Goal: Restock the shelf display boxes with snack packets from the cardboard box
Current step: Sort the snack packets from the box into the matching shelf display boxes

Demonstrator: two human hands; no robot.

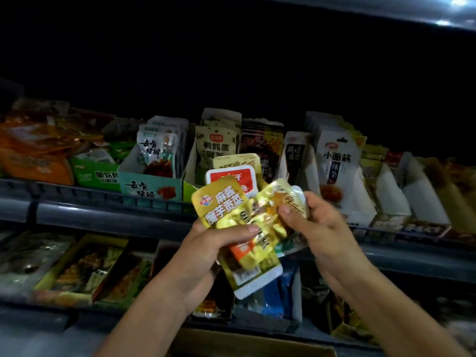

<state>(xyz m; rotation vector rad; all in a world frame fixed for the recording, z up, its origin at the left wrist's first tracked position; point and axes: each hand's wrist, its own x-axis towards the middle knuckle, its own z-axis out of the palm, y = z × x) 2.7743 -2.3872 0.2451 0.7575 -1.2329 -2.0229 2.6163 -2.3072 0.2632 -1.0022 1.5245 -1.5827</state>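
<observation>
Several packets: gold snack packets (pixel 242 228) fanned, frame centre.
Left hand (pixel 206 253): clamps the lower stack.
Right hand (pixel 319 228): pinches the top packet.
Advice: probably peel one off, then slot it upright into its matching display box (pixel 154 186).

A shop aisle is shown: two tiers of dark metal shelf (pixel 108 202) are stocked with rows of open display boxes (pixel 152 186), each filled with upright printed snack packets (pixel 337 161), and a cardboard box (pixel 247 343) is set below.
</observation>
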